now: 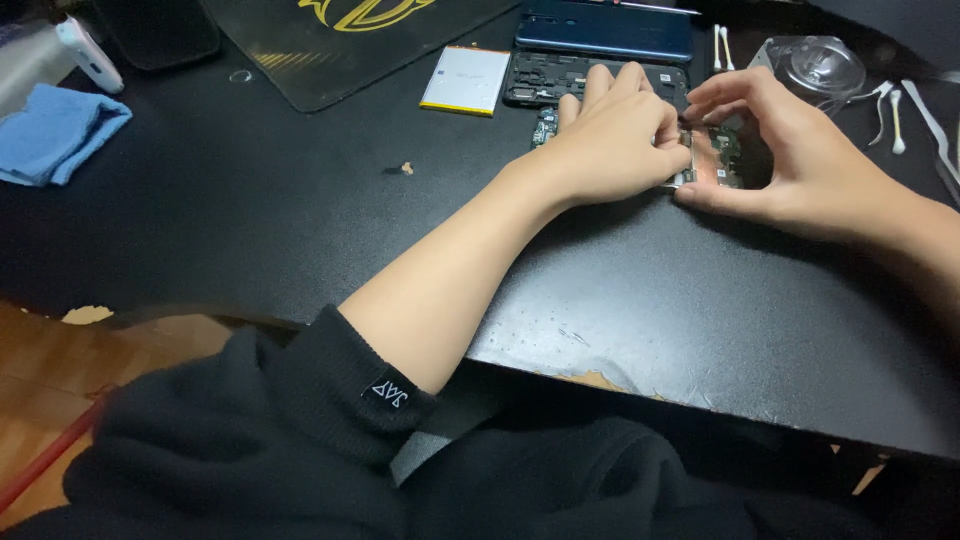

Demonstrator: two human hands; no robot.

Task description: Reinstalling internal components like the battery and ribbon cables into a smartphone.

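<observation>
— What is gripped, and where?

— One small circuit board (718, 158) is pinched by the left hand (612, 135) and right hand (800, 150), low on the black table (300, 220), right of centre.

— What else is counted?

— One flat battery (466, 80), one open phone frame (560, 75), one blue phone (605, 35), one blue cloth (55, 132), four cotton swabs (722, 47).
</observation>
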